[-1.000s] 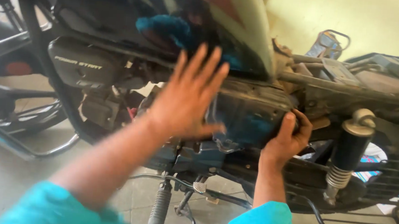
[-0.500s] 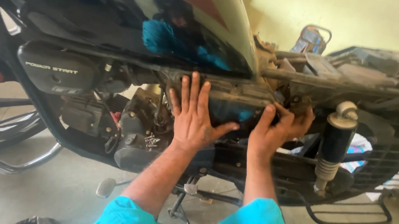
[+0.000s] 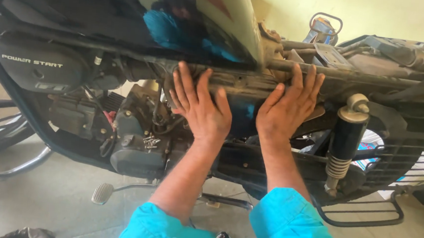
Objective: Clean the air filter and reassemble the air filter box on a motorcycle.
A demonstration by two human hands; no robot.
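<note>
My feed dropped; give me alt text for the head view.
Both hands, left and right, press flat on a dark side panel under the motorcycle's tank. Rear shock stands at right, engine at left.

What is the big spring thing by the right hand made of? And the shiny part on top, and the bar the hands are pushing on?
Shock absorber: looks like metal, with a bare steel coil and a black body.
Fuel tank: probably painted metal, glossy enough to mirror the blue sleeves.
Frame rail under the left hand and right hand: likely steel, dull, dusty and brownish, perhaps rusty.
</note>
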